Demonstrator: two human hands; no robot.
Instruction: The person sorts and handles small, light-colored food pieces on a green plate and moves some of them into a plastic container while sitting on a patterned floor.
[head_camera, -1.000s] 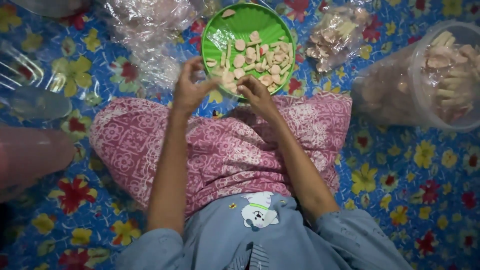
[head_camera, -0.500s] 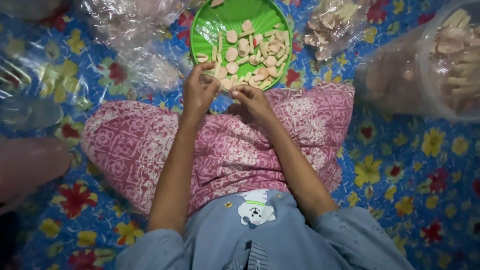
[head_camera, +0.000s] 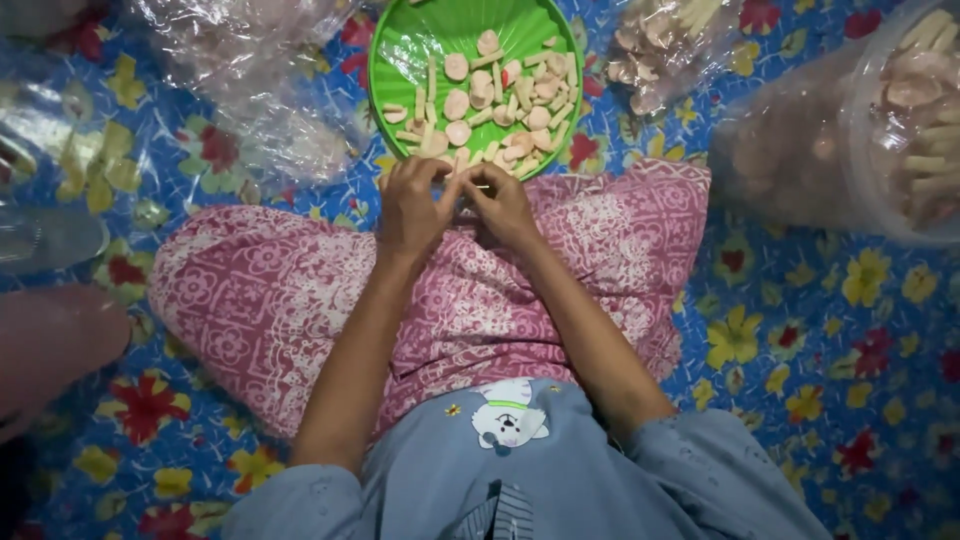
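A round green plate (head_camera: 405, 50) lies on the floor mat in front of my crossed legs, holding several pale round slices and thin sticks of food (head_camera: 500, 100). My left hand (head_camera: 412, 208) and my right hand (head_camera: 503, 207) meet at the plate's near rim, fingertips pinched together on a small piece of food that is mostly hidden between them. Both hands rest over my lap, which is covered by a pink patterned cloth (head_camera: 290, 300).
Crumpled clear plastic bags (head_camera: 250, 80) lie left of the plate. A bag of similar food pieces (head_camera: 665, 45) sits to its right, and a clear tub (head_camera: 905, 130) with more pieces at far right. The floor mat (head_camera: 810, 330) is blue and flowered. A pink blurred shape (head_camera: 50, 350) is at left.
Both hands have drawn back from the plate toward my lap and come together. The view has shifted, so the plate sits higher in the frame.
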